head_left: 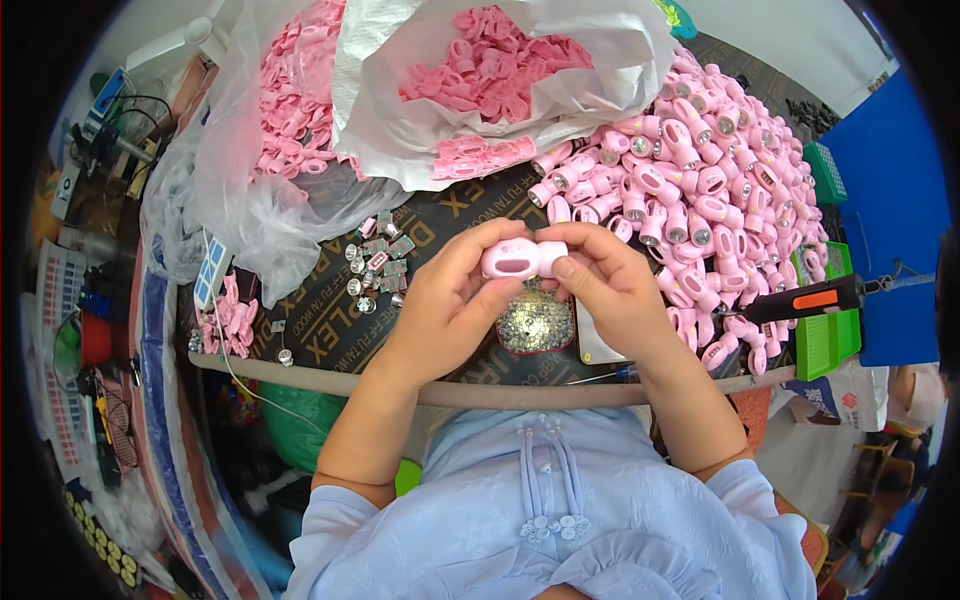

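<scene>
Between both hands, above the table's front edge, is a pink toy flashlight (pixel 512 260) with an oval opening in its side. My left hand (pixel 455 290) is closed around its body end. The fingers of my right hand (pixel 605 280) grip the other, narrower end. Just below lies a round dish of small shiny metal pieces (pixel 536 325), partly covered by my hands. To the left, small silver reflector cups and circuit pieces (pixel 378 262) lie loose on the dark table. A big heap of pink flashlights (pixel 700 190) rises on the right.
A white sack (pixel 380 90) of pink shell parts stands at the back, beside a clear plastic bag (pixel 225 180) of more parts. An electric screwdriver (pixel 800 300) hangs at the right near green trays (pixel 835 340). Some pink parts (pixel 232 325) lie at the left edge.
</scene>
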`<state>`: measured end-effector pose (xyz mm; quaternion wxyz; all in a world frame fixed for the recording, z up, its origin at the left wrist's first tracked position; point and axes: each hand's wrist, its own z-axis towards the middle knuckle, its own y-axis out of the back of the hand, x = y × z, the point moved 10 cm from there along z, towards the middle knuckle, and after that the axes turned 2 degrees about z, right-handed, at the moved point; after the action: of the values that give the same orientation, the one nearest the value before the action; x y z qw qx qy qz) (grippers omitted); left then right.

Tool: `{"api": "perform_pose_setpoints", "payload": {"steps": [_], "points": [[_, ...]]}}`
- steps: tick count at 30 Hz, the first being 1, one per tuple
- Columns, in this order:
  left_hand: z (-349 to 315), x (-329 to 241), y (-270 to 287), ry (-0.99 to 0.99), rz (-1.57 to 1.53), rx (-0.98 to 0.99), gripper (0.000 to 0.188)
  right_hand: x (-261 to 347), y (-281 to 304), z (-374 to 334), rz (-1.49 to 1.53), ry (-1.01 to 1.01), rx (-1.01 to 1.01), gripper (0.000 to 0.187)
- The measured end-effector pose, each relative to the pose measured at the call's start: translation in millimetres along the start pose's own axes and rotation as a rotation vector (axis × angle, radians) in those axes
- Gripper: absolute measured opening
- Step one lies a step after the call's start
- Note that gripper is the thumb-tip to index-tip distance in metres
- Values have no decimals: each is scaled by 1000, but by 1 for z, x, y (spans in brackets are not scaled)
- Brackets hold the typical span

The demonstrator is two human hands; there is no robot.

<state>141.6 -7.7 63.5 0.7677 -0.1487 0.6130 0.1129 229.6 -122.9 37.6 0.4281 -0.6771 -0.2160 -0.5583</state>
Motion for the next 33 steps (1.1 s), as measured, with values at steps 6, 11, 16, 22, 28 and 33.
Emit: {"api": "perform_pose_setpoints", "payload": {"steps": [6, 11, 16, 22, 28, 33], "points": [[1, 9, -1, 116, 373, 53, 30, 20, -6, -2, -353, 198, -70, 25], [-1, 14, -10, 19, 465, 12, 25, 14, -1, -4, -458, 205, -132, 25], [-2, 16, -8, -48, 562, -25, 25, 1, 5, 1, -379, 194, -163, 21], [-2, 35, -1, 208, 268, -5, 26, -1, -6, 4, -76, 121, -63, 26], [-4, 17, -3, 32, 132, 14, 37, 15, -12, 0, -333, 351, 23, 33], [-4, -22, -19, -265, 672, 131, 47, 21, -21, -7, 40, 329, 64, 39]]}}
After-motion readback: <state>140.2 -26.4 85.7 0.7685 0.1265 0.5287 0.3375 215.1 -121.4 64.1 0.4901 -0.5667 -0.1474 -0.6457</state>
